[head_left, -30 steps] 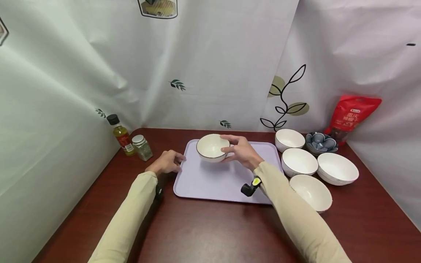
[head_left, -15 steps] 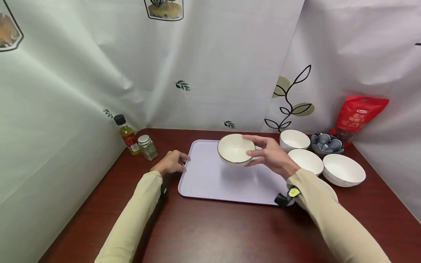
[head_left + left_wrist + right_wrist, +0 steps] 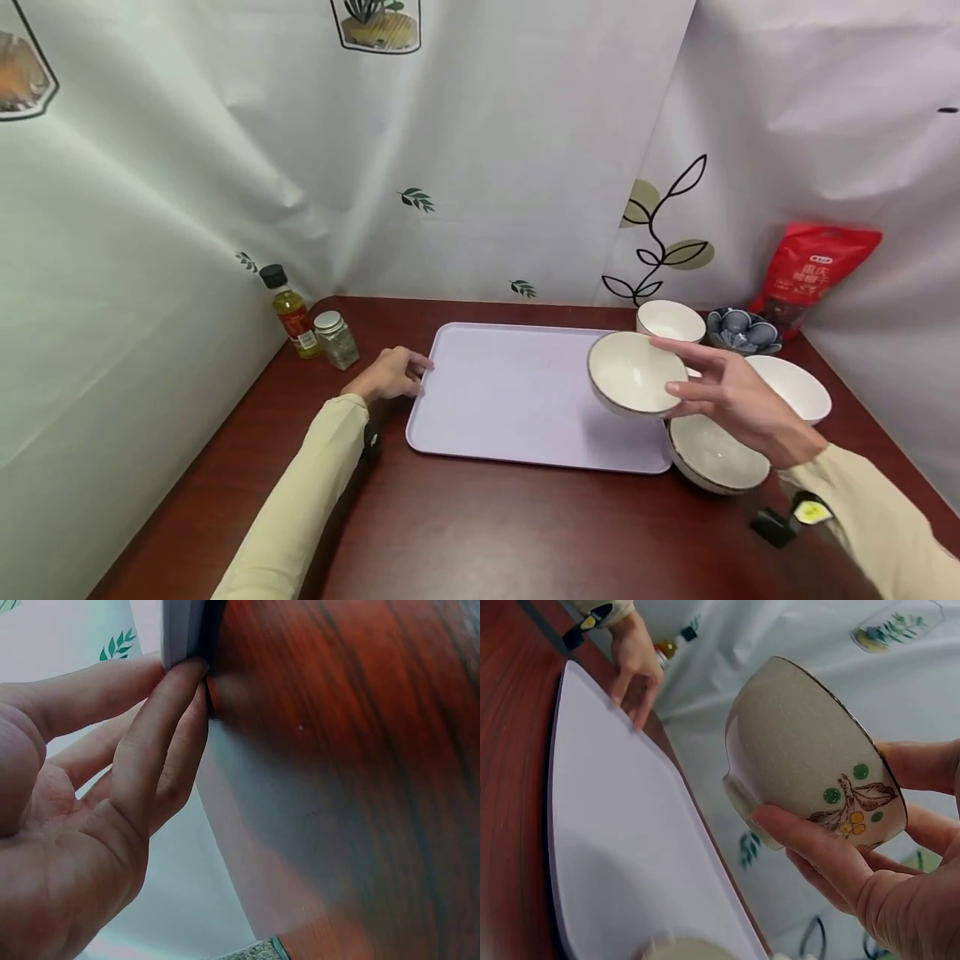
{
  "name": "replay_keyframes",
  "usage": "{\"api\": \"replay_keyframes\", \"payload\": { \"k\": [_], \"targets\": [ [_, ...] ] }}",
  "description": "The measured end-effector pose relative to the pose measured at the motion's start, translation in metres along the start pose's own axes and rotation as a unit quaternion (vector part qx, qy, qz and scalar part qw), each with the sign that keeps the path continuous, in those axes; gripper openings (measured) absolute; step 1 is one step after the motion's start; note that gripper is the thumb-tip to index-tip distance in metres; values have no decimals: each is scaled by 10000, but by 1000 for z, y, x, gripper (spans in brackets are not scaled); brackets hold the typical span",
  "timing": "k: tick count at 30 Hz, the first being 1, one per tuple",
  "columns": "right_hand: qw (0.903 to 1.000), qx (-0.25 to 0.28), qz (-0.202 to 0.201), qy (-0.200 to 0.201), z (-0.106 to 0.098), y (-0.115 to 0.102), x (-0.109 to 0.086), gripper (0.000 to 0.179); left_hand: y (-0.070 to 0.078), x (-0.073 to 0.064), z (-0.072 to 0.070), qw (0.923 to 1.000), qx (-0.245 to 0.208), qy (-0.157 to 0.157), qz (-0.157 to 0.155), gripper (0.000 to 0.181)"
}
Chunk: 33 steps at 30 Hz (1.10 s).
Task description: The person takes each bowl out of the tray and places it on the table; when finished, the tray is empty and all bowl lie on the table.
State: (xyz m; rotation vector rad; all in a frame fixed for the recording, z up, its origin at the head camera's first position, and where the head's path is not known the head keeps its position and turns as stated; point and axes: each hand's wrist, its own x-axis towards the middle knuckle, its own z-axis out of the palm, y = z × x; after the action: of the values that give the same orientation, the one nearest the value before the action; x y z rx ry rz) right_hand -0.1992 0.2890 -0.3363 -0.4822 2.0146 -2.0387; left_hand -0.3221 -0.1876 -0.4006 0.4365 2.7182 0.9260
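My right hand [image 3: 731,404] grips a cream bowl [image 3: 630,372] with a dark rim, fingers and thumb around its right side. The bowl is held above the right end of a pale lilac tray [image 3: 502,400]. In the right wrist view its outer wall [image 3: 787,727] shows painted leaves, green dots and yellow berries; the thumb lies along its underside near the foot. At the tray's left edge, my left hand [image 3: 390,372] pinches the rim. The left wrist view shows thumb and fingers meeting on the tray edge [image 3: 178,630].
Right of the tray stand more cream bowls: one at the back [image 3: 670,319], one in front [image 3: 716,457], one farther right [image 3: 795,390]. A dark blue bowl [image 3: 742,333] and a red bag [image 3: 813,267] are behind. An oil bottle [image 3: 294,317] and a spice jar [image 3: 336,340] stand left.
My right hand has carried the cream bowl rightward, from over the tray's left-middle part to its right end by the other bowls. The left hand has stayed on the tray's edge.
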Motion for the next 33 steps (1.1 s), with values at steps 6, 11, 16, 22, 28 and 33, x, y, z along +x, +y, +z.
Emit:
{"api": "replay_keyframes", "payload": {
  "k": [6, 11, 16, 22, 28, 33],
  "targets": [
    [9995, -220, -82, 213, -37, 4, -39, 60, 4, 0, -1, 9999, 117, 17, -71, 48],
    [9985, 63, -343, 421, -63, 16, -69, 62, 6, -1, 0, 9983, 514, 89, -257, 48],
    [9948, 657, -551, 558, -91, 27, -100, 64, 10, 2, 2, 9980, 567, -4, -287, 48],
    [9873, 1212, -983, 285, -123, 44, -126, 69, 10, 1, 1, 9982, 581, -4, -165, 48],
    [9559, 2326, -1562, -883, -148, 67, -138, 74, 8, -1, 0, 9986, 498, 28, -164, 48],
    [9572, 2304, -1477, -944, -167, 85, -151, 75, 6, -2, 1, 9982, 583, 38, -109, 48]
  ]
}}
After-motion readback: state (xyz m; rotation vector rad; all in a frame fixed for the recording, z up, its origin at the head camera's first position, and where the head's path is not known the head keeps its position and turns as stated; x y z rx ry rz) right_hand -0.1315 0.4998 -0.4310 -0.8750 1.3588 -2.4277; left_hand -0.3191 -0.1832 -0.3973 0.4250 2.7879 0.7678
